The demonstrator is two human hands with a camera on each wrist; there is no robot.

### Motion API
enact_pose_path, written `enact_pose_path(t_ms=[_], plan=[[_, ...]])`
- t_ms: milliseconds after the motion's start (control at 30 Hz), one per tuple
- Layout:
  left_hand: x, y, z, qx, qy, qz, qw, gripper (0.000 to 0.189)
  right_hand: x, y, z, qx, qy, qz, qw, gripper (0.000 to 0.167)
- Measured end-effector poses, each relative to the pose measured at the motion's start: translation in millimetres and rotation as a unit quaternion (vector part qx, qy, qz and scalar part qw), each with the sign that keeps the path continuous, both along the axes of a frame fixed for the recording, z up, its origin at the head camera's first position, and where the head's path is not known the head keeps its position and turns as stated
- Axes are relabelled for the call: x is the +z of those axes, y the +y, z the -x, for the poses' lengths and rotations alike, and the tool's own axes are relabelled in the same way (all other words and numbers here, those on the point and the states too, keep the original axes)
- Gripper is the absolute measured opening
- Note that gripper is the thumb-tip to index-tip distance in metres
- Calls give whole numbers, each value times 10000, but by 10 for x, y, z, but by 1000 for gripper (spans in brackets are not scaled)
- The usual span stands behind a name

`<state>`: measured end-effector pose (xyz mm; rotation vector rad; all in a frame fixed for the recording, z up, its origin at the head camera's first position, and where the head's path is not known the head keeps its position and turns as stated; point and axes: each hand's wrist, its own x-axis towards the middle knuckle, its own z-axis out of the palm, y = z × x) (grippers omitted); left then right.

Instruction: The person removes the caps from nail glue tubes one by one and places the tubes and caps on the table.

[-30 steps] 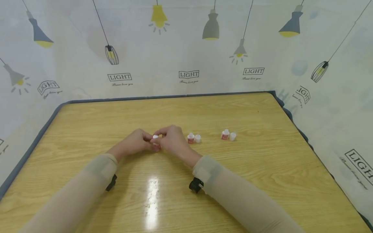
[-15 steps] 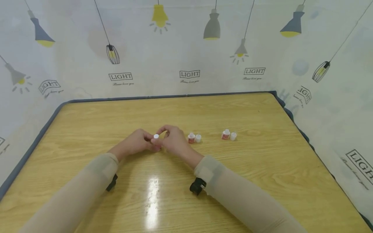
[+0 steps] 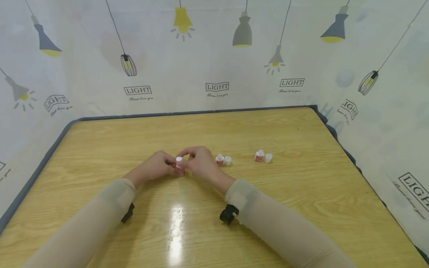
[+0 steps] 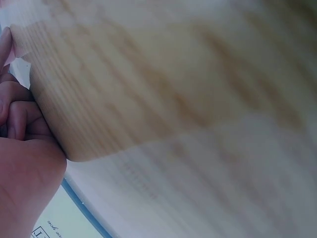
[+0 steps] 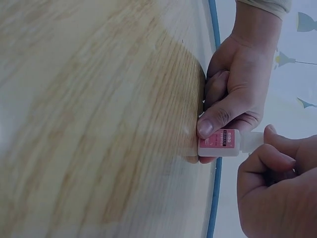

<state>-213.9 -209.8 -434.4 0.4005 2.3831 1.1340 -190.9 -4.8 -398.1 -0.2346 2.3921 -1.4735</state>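
Observation:
Both hands are at one small white bottle [image 5: 218, 144] with a pink label, left of the table's middle. My left hand [image 3: 155, 165] grips its body low down between thumb and fingers, close over the table. At the bottle's top sits a white cap [image 3: 179, 159], which my right hand [image 3: 199, 162] pinches between thumb and forefinger. The right wrist view shows this from the side, the cap [image 5: 251, 142] partly behind the right fingers. Only part of the left hand [image 4: 25, 173] appears in the left wrist view, with the bottle out of sight or blurred at the edge.
Right of the hands stands a second uncapped bottle [image 3: 219, 160] with a loose white cap [image 3: 228, 160] beside it. Farther right is a third uncapped bottle [image 3: 259, 156], its cap [image 3: 268, 158] close by. A lamp-patterned curtain [image 3: 181, 74] borders the wooden table [image 3: 285, 208].
The right thumb and forefinger have shifted slightly around the cap, and more of the cap shows. The left hand keeps its grip on the bottle; the other bottles have stayed put.

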Motion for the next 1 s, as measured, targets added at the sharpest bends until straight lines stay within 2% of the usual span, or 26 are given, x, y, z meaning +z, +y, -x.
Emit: enact_pose_path(t_ms=[400, 500, 733, 1000], plan=[[25, 3, -15, 84, 17, 124, 9999, 21, 15, 18, 8, -57, -212, -35, 9998, 30], [12, 3, -6, 161, 4, 135, 9998, 20, 15, 14, 13, -69, -264, -62, 9996, 27], [-13, 1, -5, 87, 94, 131, 9998, 21, 1, 21, 16, 94, -134, -9, 9999, 22], [6, 9, -8, 149, 44, 144, 9998, 21, -3, 21, 19, -50, -309, 57, 9995, 32]])
